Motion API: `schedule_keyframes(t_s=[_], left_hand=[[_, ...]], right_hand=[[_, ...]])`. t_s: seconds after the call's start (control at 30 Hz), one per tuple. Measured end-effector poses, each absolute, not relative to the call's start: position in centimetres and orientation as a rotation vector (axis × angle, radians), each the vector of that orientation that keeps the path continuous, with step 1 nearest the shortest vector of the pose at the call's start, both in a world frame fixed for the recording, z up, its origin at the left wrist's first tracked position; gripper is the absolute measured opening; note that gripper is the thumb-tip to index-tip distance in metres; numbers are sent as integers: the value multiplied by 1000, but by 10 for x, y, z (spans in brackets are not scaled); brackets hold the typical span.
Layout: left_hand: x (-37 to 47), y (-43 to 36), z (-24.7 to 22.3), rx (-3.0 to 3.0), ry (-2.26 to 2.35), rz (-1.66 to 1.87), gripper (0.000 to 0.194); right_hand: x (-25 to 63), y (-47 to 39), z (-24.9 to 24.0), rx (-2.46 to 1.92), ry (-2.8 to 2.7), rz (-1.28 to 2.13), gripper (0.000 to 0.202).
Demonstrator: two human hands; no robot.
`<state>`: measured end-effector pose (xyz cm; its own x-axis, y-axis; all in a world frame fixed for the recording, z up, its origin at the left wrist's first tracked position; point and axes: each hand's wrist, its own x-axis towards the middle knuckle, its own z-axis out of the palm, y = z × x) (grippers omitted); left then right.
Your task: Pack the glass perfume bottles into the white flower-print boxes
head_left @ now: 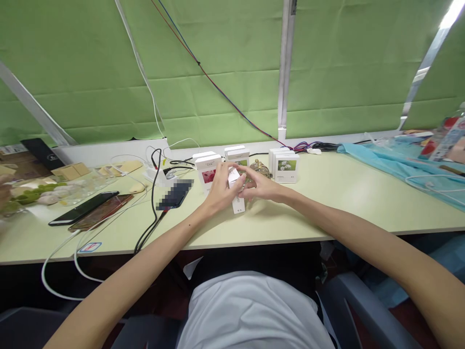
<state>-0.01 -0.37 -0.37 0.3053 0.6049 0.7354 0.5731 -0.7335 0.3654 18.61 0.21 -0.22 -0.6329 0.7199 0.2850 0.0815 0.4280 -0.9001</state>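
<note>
Your left hand [220,190] and right hand [262,186] both close around a small white carton [237,194], held upright at the middle of the table [327,203], near the boxes with flower pictures [286,167]. The carton looks light, thin-walled and easily crushed; grip its flat sides, not its end flaps.

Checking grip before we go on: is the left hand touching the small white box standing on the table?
Touching. The head view shows the left hand with fingers wrapped against the small white box, no gap; the right hand meets it too.
</note>
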Motion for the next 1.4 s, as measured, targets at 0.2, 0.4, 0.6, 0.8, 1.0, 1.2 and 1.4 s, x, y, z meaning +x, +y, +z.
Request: schedule_keyframes(t_s=[0.2,0.4,0.6,0.8,1.0,1.2,1.4], left_hand=[[0,-3,-4,2494,1163,1448,37],[0,-3,-5,2499,1168,1467,37],[0,-2,-5,2492,1158,1478,39],[1,-2,-6,2481,1161,1492,41],[1,-1,-5,2490,1142,1493,47],[2,-2,-6,2472,1120,1527,42],[2,-4,-5,2476,1139,1531,42]], right_hand=[[184,-6,1,-756,-2050,1116,95],[182,-4,-1,-739,-2047,1101,97],[182,2,-6,-709,-2060,1055,97],[183,1,-6,-707,-2082,1046,95],[184,-1,-4,-681,-2097,1032,97],[184,-2,-5,-678,-2130,1001,99],[184,-3,-4,-656,-2127,1003,99]])
